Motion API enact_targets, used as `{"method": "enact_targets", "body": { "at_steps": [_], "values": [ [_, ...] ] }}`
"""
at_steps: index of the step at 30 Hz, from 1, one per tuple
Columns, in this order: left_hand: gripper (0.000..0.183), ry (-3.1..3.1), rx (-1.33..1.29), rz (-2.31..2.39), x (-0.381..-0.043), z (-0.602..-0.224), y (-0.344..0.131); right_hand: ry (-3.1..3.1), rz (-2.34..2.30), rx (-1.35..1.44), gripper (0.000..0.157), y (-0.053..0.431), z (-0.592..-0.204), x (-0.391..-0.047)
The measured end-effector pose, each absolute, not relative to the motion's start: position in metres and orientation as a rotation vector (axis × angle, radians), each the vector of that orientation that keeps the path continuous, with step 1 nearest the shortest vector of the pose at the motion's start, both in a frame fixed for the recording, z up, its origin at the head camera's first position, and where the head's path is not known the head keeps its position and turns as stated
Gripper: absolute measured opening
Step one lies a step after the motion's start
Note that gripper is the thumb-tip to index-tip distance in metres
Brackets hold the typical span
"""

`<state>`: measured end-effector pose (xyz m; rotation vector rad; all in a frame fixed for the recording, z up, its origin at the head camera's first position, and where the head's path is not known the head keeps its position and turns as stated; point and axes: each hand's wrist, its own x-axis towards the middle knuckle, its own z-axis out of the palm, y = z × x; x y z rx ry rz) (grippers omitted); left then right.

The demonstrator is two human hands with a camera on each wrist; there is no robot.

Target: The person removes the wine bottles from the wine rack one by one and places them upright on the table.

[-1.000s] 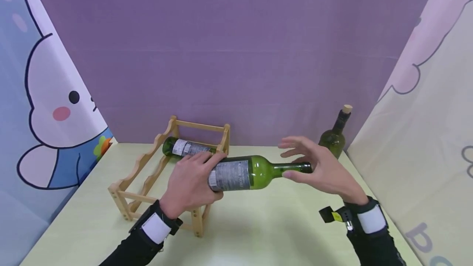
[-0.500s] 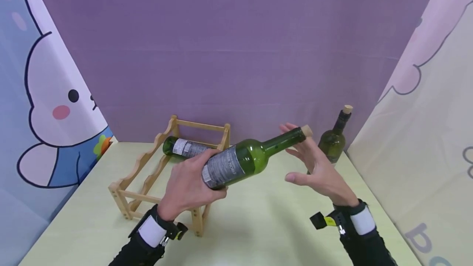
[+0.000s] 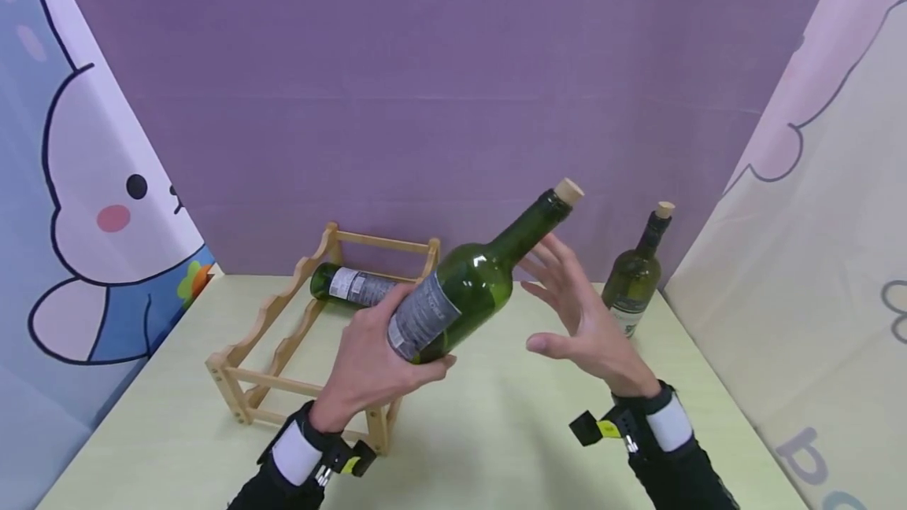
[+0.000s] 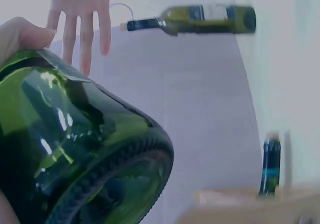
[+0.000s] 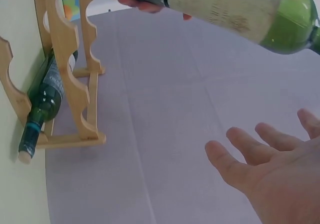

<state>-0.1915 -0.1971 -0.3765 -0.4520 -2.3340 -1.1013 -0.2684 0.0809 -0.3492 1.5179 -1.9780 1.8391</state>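
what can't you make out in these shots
- Print on the held bottle's label: too small and tilted in the head view, blurred in the right wrist view.
- Left hand's grip: fingers hidden behind the bottle in the head view.
- Racked bottle's neck: hidden behind the held bottle there.
- Standing bottle's label: too small.

I see a pale yellow-green worktop (image 3: 496,431). On it sits a wooden bottle rack (image 3: 283,352) at the left. A corked green bottle (image 3: 634,278) stands upright at the far right.
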Motion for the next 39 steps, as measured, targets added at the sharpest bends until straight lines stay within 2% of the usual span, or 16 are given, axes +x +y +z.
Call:
{"method": "enact_targets", "body": {
  "at_steps": [9, 16, 22, 32, 39],
  "values": [
    [0.071, -2.158, -0.506, -1.562, -0.186, -0.386, -0.174, -1.927, 1.894, 1.495, 0.114, 0.065, -0.348, -0.262],
    [0.077, -2.064, -0.519, -1.693, -0.186, -0.396, -0.158, -1.935, 1.96, 1.428, 0.116, 0.05, -0.343, -0.255],
    [0.071, -2.081, -0.462, -1.758, -0.186, -0.408, -0.148, -1.918, 2.004, 1.386, 0.116, 0.033, -0.34, -0.251],
    [0.078, -2.093, -0.428, -1.807, -0.187, -0.428, -0.138, -1.881, 2.152, 1.336, 0.101, 0.017, -0.343, -0.248],
    [0.072, -2.128, -0.431, -1.729, -0.192, -0.437, -0.135, -1.858, 2.264, 1.332, 0.089, 0.012, -0.346, -0.248]
  ]
}}
